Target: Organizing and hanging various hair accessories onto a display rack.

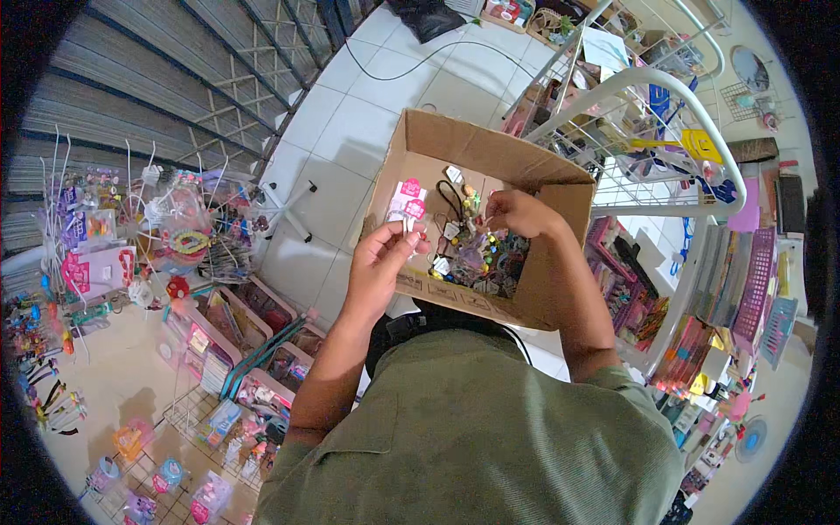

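Observation:
An opened cardboard box [492, 147] stands before me, with a heap of small beaded trinkets, cords and white tags [485, 256] inside. Over the box's left side, my left hand [384, 259] pinches small packaged items with pink-and-white header cards [413, 209] between thumb and fingers. My right hand [522, 213] reaches over the right part of the heap, its fingers bent down near the beads. Whether those fingers hold anything cannot be made out. A black cord loop [449, 197] lies near the middle of the box.
At the left, a wire display rack [151, 216] carries packaged accessories, above pink bins [236, 328]. A white wire rack [656, 210] with goods stands close on the right, near stacked books and a purple basket [751, 282]. A black cable [407, 75] crosses the tiled floor.

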